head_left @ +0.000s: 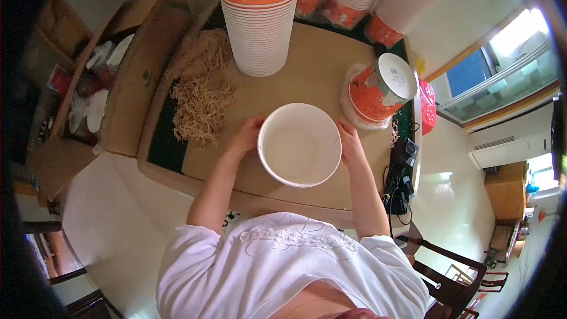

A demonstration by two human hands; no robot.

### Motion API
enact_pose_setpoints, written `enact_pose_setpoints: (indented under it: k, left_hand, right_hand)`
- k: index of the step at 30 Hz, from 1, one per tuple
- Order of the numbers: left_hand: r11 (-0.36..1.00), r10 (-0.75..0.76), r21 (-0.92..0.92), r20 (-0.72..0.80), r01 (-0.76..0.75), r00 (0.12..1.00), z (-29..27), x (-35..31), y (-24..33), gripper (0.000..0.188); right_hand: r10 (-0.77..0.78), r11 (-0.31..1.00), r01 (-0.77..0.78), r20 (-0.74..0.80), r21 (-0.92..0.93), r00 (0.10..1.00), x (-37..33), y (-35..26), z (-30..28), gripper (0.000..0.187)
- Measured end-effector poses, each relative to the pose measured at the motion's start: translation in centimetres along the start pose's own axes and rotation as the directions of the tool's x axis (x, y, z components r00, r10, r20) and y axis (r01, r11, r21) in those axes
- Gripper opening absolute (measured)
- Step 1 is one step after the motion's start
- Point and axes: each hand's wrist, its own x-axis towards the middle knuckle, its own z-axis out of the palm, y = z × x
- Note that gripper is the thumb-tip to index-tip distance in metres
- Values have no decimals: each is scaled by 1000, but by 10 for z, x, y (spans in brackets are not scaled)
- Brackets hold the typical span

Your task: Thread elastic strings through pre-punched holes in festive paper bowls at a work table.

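Observation:
A white paper tub [299,145] with its open mouth facing up is between my hands over the cardboard-covered table. My left hand [248,136] grips its left side and my right hand [349,143] grips its right side. The fingers curl partly out of sight behind the wall. Only the bare white inside of the tub shows. Beyond it rises a tall stack of nested paper tubs [258,38], white below with an orange printed one on top. Right of my right hand, an orange printed tub [378,91] with a white round end stands in clear plastic wrap.
Tangled tan strings [204,97] lie on the table's left. More nested tub stacks [407,6] lean along the back. Black adapters and cables [403,165] sit at the right edge, near a red basket [426,106]. An open cardboard box [127,82] stands at left, a dark wooden chair [452,266] at lower right.

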Motion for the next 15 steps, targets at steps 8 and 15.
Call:
enact_pose_setpoints:
  k: [8, 15]
  left_hand:
    - [814, -580, 239, 291, 529, 761, -9, -19, 24, 39]
    - [996, -56, -59, 174, 67, 983, 10, -15, 38, 39]
  right_hand:
    - [323, 919, -266, 169, -290, 931, -17, -24, -7, 28]
    - [-185, 879, 207, 91, -430, 978, -34, -60, -29, 18]
